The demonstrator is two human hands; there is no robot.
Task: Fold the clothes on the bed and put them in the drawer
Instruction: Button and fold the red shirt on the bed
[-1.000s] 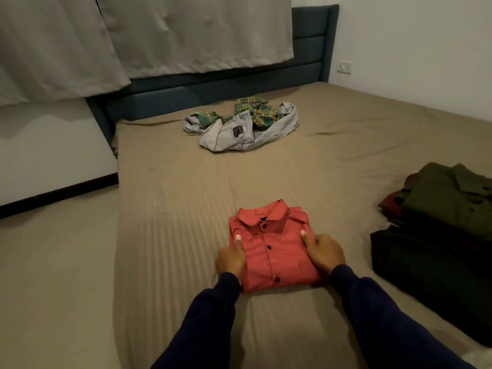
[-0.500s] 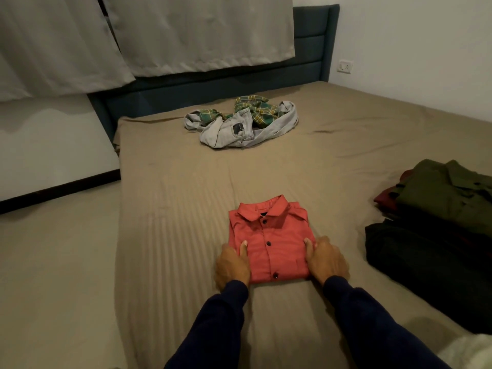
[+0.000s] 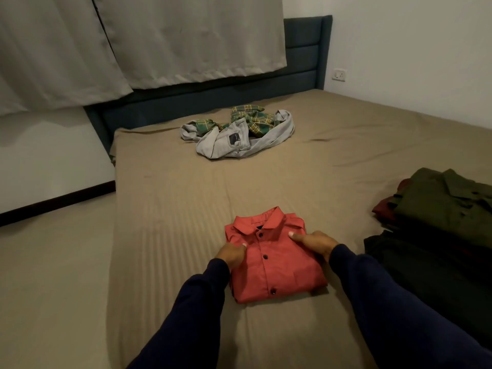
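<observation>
Hands on a folded red shirt (image 3: 274, 262) on the bed (image 3: 170, 209).

Left hand (image 3: 231, 253) and right hand (image 3: 315, 242) each grip a side edge of the shirt, thumbs on top and fingers curled at its sides, as it lies flat, collar away. Unfolded grey jeans (image 3: 239, 141) and a plaid shirt (image 3: 253, 119) lie tangled near the headboard; a stack of dark folded clothes (image 3: 442, 225) sits to the right.
</observation>
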